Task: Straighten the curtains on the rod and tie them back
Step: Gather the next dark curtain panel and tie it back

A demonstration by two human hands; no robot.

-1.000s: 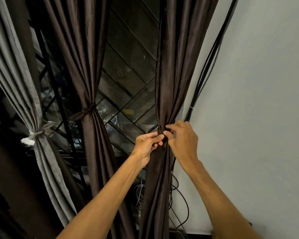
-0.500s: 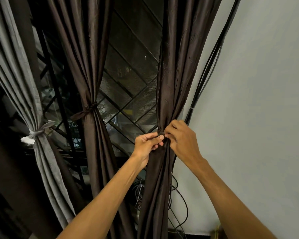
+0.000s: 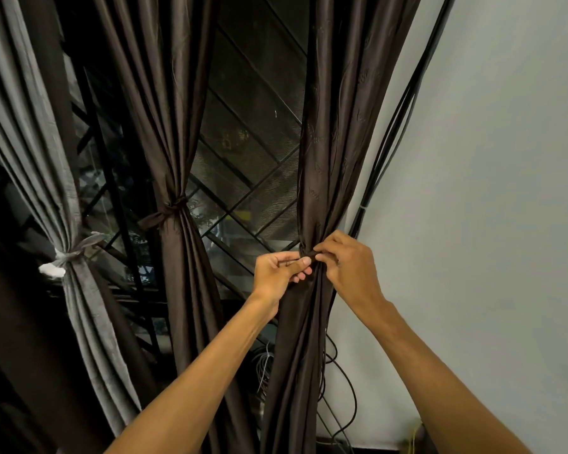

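Observation:
A dark brown curtain (image 3: 332,132) hangs at the right, gathered into a narrow waist. A brown tie band (image 3: 305,251) wraps that waist. My left hand (image 3: 277,273) pinches the band from the left with thumb and fingers. My right hand (image 3: 350,268) pinches the same band from the right, fingertips meeting the left hand's. A second brown curtain (image 3: 164,126) in the middle is gathered by a knotted brown tie (image 3: 169,209). A grey curtain (image 3: 30,142) at the left is bound with a pale tie (image 3: 68,253).
A window with a dark diagonal grille (image 3: 253,152) stands behind the curtains. Black cables (image 3: 394,132) run down the grey wall (image 3: 489,191) just right of the held curtain and loop near the floor (image 3: 345,388).
Both hands stay at the curtain's waist; the fingers have shifted slightly on the band. The view has tilted a little.

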